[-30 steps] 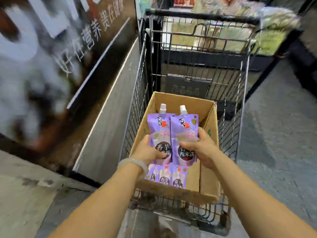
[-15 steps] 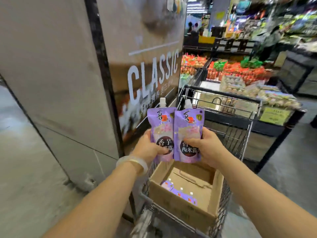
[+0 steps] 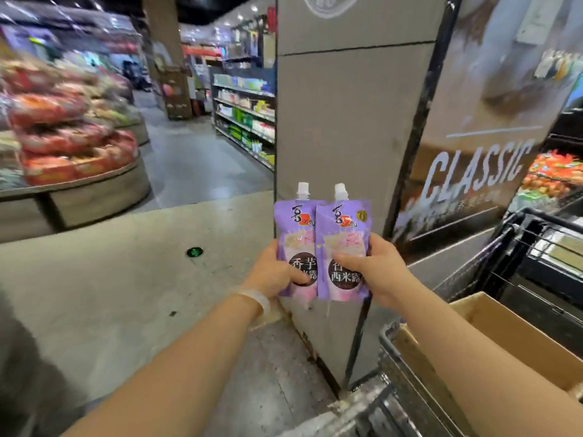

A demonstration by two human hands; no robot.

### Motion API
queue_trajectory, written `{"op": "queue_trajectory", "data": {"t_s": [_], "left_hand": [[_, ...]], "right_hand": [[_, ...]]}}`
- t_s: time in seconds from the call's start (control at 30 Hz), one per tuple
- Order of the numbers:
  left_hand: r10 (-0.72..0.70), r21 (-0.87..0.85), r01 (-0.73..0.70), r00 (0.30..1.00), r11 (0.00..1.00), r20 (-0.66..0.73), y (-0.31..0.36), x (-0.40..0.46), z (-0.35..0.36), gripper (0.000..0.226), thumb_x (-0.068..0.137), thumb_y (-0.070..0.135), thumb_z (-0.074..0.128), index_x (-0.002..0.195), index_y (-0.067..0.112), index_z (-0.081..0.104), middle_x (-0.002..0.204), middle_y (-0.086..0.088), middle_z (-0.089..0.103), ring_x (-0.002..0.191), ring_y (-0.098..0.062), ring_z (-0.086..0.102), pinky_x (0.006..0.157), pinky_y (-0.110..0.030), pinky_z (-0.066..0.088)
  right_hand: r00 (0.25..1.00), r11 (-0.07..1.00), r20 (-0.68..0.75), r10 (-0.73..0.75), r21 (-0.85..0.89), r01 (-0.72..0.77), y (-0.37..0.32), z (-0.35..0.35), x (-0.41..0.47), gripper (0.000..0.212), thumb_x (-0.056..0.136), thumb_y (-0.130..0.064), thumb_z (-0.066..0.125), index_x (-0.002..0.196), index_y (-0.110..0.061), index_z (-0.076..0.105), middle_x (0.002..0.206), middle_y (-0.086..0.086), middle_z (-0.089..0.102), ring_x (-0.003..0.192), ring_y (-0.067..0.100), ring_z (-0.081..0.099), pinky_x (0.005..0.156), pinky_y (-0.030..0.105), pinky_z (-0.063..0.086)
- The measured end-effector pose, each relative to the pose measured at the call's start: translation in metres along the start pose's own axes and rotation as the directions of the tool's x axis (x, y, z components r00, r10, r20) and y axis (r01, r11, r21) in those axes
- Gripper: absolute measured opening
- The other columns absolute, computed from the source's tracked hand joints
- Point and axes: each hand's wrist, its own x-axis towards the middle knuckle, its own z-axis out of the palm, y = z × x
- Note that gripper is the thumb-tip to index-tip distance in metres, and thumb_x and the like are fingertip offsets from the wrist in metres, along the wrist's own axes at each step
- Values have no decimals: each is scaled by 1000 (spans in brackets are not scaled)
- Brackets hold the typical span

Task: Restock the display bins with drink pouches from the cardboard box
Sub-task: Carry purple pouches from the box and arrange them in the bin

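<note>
You hold two purple drink pouches upright before the grey pillar: left hand grasping one, right hand the other. The cardboard box is low right; carry them to a bin, none visible yet.

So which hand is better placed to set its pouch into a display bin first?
Left, tentatively: the left hand holds its pouch on the side toward the displays; the right hand is nearer the cart.

White capitals "CLASSIC" on brown wall poster, blurred smaller characters beneath unreadable, dark round label on right purple spouted drink pouch reading "西米露", left purple spouted drink pouch showing "香芋" and "露"
</note>
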Motion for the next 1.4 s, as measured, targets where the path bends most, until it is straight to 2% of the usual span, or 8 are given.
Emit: {"op": "queue_trajectory", "data": {"t_s": [0.13, 0.43, 0.53, 0.67, 0.83, 0.93, 1.13, 1.4], "left_hand": [[50, -11, -53, 981, 999, -189, 24, -75, -99, 55, 52, -16, 66, 94, 18, 60, 89, -7, 69, 82, -25, 65, 72, -35, 57], [127, 53, -118, 803, 992, -582, 55, -313, -344, 54, 48, -14, 68, 92, 17, 61, 91, -11, 70, 87, -30, 68, 82, -51, 55], [163, 119, -112, 709, 987, -686, 66, -399, -409, 53, 55, -16, 69, 101, 9, 58, 83, -11, 66, 54, -14, 66, 51, -23, 54], [141, 95, -112, 547, 989, -825, 71, -506, -476, 46, 69, -19, 61, 101, 14, 59, 72, -4, 63, 41, -12, 52, 41, -15, 37], [128, 84, -149, 313, 985, -941, 65, -625, -548, 51, 62, -19, 65, 102, 13, 60, 78, -9, 66, 65, -24, 60, 66, -39, 52], [134, 109, -144, 173, 984, -976, 59, -702, -583, 46, 68, -22, 60, 95, 15, 60, 75, -7, 65, 52, -17, 60, 44, -23, 47], [64, 80, -160, -102, 984, -993, 45, -824, -640, 44, 69, -22, 60, 97, 12, 59, 76, -6, 65, 61, -21, 58, 39, -19, 43], [16, 69, -161, -310, 985, -951, 38, -959, -698, 48, 72, -22, 58, 107, 11, 58, 83, -12, 65, 56, -25, 64, 57, -44, 56]], "right_hand": [[981, 998, 185, -49, 43, 42, -23, 109, -32, 35, 76, 6, 70, 107, -6, 60, 101, 12, 70, 89, 30, 67, 86, 48, 54], [841, 990, 534, -89, 140, 15, -42, 402, -184, 38, 76, 10, 67, 112, 1, 59, 106, 18, 69, 84, 29, 66, 73, 38, 57], [763, 981, 633, -127, 195, 2, -49, 490, -247, 33, 76, 13, 65, 104, -5, 60, 98, 13, 68, 80, 26, 65, 73, 35, 56], [588, 980, 795, -152, 200, -18, -59, 595, -324, 30, 78, 14, 63, 99, -7, 62, 93, 10, 69, 75, 20, 65, 68, 31, 57], [374, 983, 915, -151, 180, -42, -66, 709, -418, 35, 78, 13, 64, 108, -4, 60, 105, 14, 68, 80, 23, 66, 80, 39, 55], [220, 983, 964, -152, 169, -64, -61, 776, -488, 33, 78, 15, 62, 99, -11, 61, 97, 8, 68, 67, 13, 66, 70, 29, 56], [-25, 990, 991, -134, 132, -56, -52, 887, -606, 32, 76, 18, 62, 93, -9, 62, 86, 8, 68, 56, 6, 67, 59, 21, 56], [-258, 986, 952, -164, 153, -63, -55, 993, -754, 28, 79, 12, 63, 88, -14, 64, 81, 1, 71, 63, 8, 67, 67, 26, 57]]}}
